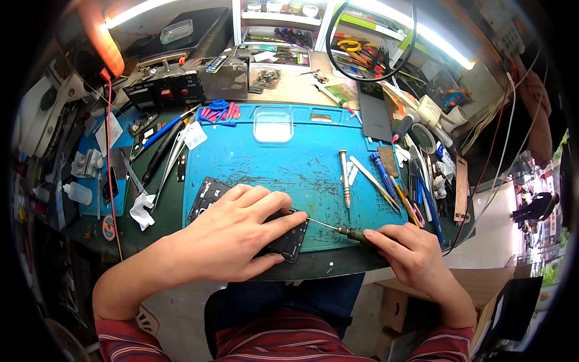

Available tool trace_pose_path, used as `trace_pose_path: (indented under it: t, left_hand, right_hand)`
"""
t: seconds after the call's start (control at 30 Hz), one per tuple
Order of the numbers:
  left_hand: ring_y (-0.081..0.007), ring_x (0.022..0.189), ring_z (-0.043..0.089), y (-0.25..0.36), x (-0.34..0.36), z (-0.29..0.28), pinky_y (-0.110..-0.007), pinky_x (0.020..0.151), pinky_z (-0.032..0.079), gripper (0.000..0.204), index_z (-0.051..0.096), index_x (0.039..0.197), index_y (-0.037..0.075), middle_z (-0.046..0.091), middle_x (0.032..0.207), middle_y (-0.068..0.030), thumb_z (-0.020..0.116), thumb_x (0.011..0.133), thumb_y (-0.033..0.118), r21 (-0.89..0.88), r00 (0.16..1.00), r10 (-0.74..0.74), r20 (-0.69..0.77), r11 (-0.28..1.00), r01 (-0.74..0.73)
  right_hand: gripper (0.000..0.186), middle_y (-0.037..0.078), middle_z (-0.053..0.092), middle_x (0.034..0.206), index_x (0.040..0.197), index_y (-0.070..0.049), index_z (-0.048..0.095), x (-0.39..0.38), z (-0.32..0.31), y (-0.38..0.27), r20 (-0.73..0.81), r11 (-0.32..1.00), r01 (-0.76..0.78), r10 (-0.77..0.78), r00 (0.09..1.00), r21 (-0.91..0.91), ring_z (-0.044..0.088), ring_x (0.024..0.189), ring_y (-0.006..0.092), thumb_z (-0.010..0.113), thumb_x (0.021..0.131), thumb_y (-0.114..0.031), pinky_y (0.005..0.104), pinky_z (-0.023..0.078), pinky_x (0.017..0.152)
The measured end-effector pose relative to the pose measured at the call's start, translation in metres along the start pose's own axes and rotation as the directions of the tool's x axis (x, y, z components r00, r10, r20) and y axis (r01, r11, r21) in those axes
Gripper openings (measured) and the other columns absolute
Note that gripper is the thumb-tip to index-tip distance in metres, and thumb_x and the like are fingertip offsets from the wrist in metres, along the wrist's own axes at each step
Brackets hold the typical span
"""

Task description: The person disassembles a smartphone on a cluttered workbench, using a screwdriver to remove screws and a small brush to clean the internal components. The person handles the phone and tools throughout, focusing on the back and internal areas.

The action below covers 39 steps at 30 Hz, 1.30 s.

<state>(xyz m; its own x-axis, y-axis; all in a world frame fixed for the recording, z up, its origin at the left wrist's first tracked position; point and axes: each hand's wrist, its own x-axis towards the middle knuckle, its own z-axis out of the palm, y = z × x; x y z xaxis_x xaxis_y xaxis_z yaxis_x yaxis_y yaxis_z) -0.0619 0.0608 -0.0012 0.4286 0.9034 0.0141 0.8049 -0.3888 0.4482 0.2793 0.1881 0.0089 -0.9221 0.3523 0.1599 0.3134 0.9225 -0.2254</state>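
Observation:
A black phone with its back off [291, 246] lies aslant at the near edge of the blue work mat [253, 163]. My left hand [232, 232] covers its middle and grips it, thumb along the near edge and fingers across the top. Between finger and thumb, my right hand [413, 256] pinches the green handle of a small screwdriver [353, 234]. Its thin metal shaft points left, and the tip meets the phone's right end beside my left index finger. Exactly what the tip touches is too small to tell.
On the mat are a clear plastic box [273, 125] and another screwdriver [344, 181]. Tweezers [170, 160] lie left; pens and tools [416, 187] crowd the right. A dark flat phone-like slab [374, 111] and a ring magnifier [371, 78] stand behind. A red cable [109, 157] hangs left.

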Motion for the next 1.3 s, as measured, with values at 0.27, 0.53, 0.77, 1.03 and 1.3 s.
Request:
trace_pose_path:
  t: [0.27, 0.53, 0.77, 1.03, 1.3]
  left_hand:
    - [-0.0328, 0.132, 0.057, -0.003, -0.001, 0.003, -0.048, 0.115, 0.043, 0.072, 0.060, 0.157, 0.014, 0.058, 0.142, -0.0119, 0.083, 0.091, 0.032, 0.021, 1.000, 0.011, -0.022, 1.000, -0.011]
    - [-0.0325, 0.130, 0.058, -0.001, -0.004, 0.004, -0.047, 0.115, 0.043, 0.073, 0.060, 0.157, 0.014, 0.059, 0.141, -0.0110, 0.084, 0.091, 0.032, 0.062, 0.999, 0.031, -0.045, 0.998, -0.029]
    - [-0.0344, 0.129, 0.061, -0.002, -0.010, 0.013, -0.047, 0.112, 0.048, 0.079, 0.059, 0.156, 0.011, 0.066, 0.139, -0.0126, 0.092, 0.085, 0.025, -0.205, 0.967, -0.091, -0.240, 0.978, 0.041]
    - [-0.0155, 0.103, 0.074, 0.058, -0.005, 0.045, -0.032, 0.089, 0.063, 0.035, 0.072, 0.135, 0.000, 0.074, 0.123, -0.0115, 0.077, 0.101, -0.003, -0.904, 0.922, -0.321, -0.217, 0.422, -0.066]
    - [-0.0143, 0.100, 0.072, 0.086, -0.007, 0.098, -0.028, 0.084, 0.061, 0.023, 0.078, 0.119, -0.001, 0.071, 0.117, -0.0097, 0.080, 0.097, -0.004, -0.807, 0.840, -0.266, -0.473, 0.513, -0.292]
  right_hand:
    - [0.060, 0.005, 0.073, 0.111, 0.139, -0.016, 0.075, 0.001, 0.001, 0.002, 0.001, 1.000, 0.009, -0.009, 1.000, -0.006, 0.067, 0.084, 0.0246, 0.074, 0.083, 0.002, 0.0369, 0.058, 0.071]
    - [0.059, 0.005, 0.073, 0.111, 0.140, -0.016, 0.075, 0.002, -0.002, -0.001, 0.047, 0.998, 0.067, -0.066, 0.997, -0.009, 0.066, 0.082, 0.0242, 0.075, 0.083, 0.001, 0.0373, 0.057, 0.069]
    - [0.063, 0.010, 0.074, 0.116, 0.145, -0.011, 0.069, -0.004, 0.002, -0.006, -0.018, 0.967, -0.048, 0.054, 0.998, 0.251, 0.072, 0.093, 0.0298, 0.084, 0.084, -0.003, 0.0378, 0.060, 0.076]
    - [0.045, 0.012, 0.070, 0.122, 0.152, -0.002, 0.057, -0.020, 0.015, -0.042, 0.364, 0.387, -0.394, 0.152, 0.919, 0.833, 0.068, 0.109, 0.0205, 0.064, 0.111, -0.020, 0.0351, 0.054, 0.096]
    - [0.030, 0.006, 0.070, 0.108, 0.130, -0.001, 0.067, -0.036, 0.071, -0.074, 0.182, 0.364, -0.235, 0.176, 0.968, 0.901, 0.064, 0.091, 0.0150, 0.065, 0.112, -0.024, 0.0317, 0.053, 0.083]
